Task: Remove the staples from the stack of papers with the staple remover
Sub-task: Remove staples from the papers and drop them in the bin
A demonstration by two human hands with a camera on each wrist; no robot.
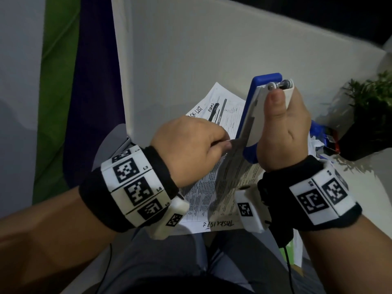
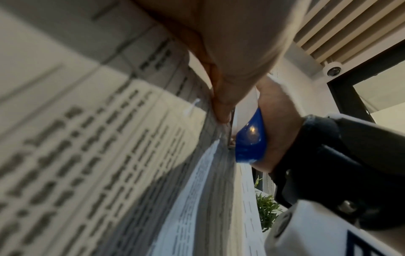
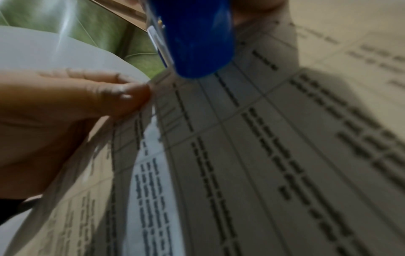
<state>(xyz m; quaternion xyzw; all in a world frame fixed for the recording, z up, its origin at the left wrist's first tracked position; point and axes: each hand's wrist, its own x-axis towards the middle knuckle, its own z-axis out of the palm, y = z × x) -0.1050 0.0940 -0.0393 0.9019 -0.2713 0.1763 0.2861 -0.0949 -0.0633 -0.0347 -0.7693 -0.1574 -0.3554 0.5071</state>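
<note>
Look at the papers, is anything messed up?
Yes. The left hand pinches the papers so the top sheets arch into a ridge rather than lying flat, beside the staple remover gripped by the right hand.

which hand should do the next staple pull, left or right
Right, probably. The right hand already grips the blue and white staple remover, its tip down at the papers. The left hand pinches the lifted sheet edge, so it should steady the stack.

Black wristbands (image 1: 161, 166) carry white blocks (image 1: 135, 187) printed with black square markers.
</note>
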